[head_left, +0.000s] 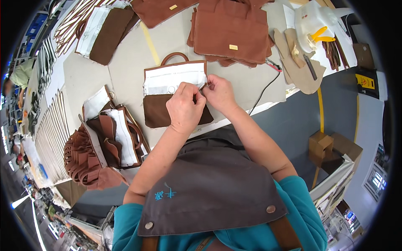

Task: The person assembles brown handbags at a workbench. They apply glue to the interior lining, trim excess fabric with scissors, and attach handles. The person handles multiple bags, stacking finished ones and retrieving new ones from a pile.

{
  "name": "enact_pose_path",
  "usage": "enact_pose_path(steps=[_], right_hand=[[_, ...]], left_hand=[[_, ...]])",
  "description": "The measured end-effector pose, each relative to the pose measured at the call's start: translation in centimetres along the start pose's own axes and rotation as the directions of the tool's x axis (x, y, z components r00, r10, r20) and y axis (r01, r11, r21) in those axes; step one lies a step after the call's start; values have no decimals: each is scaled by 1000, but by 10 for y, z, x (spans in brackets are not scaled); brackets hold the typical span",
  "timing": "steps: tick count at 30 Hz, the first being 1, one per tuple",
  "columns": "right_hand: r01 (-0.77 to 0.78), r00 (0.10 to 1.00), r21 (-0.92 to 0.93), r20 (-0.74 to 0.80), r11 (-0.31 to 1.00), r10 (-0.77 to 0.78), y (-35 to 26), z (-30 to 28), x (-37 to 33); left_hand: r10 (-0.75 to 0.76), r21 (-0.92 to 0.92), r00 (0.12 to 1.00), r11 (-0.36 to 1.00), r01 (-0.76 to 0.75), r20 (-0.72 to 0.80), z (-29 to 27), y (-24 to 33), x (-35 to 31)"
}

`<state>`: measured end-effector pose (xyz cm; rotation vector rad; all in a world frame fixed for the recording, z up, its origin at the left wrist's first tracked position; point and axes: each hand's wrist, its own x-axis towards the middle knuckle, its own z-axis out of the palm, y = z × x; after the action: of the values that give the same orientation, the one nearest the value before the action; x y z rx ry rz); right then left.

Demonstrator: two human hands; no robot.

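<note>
In front of me on the table lies a brown handbag panel point(155, 111) with white lining along its upper half and a rounded brown handle at the top. My left hand point(184, 104) rests over its right part, fingers curled and pinched near the panel's right edge. What those fingertips hold is too small to make out. Close beside it, my right hand point(220, 93) pinches the panel at that same edge. The two hands' fingertips almost meet there, and they hide part of the edge.
Stacked reddish-brown bag panels point(230, 31) lie beyond. Lined bag pieces point(111, 33) and a heap of brown bag parts point(86, 161) sit to the left. A white container point(307, 16), yellow-handled tool point(322, 35), dark stick point(310, 67) and corded red-tipped tool point(274, 65) lie right.
</note>
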<state>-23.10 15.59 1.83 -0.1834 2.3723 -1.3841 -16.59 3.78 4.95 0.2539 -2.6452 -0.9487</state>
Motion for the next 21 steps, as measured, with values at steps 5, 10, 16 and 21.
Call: enact_pose_path(steps=[5,10,16,21], right_hand=[[-27,999,160,-23,987,32,4,6,-2],[35,999,236,-37,971,-27,8,5,0],[36,999,286,11,958,-41,5,0,8],[21,999,304,20,952,-28,-4,-1,6]], left_hand=[[8,8,1000,1000,-8,5,0,2,0],[-66,-73,997,995,68,39,-1,0,1],[-182,-268,976,941,208,119,-10,-5,5],[-220,-306,958,913,268,185,-20,-4,7]])
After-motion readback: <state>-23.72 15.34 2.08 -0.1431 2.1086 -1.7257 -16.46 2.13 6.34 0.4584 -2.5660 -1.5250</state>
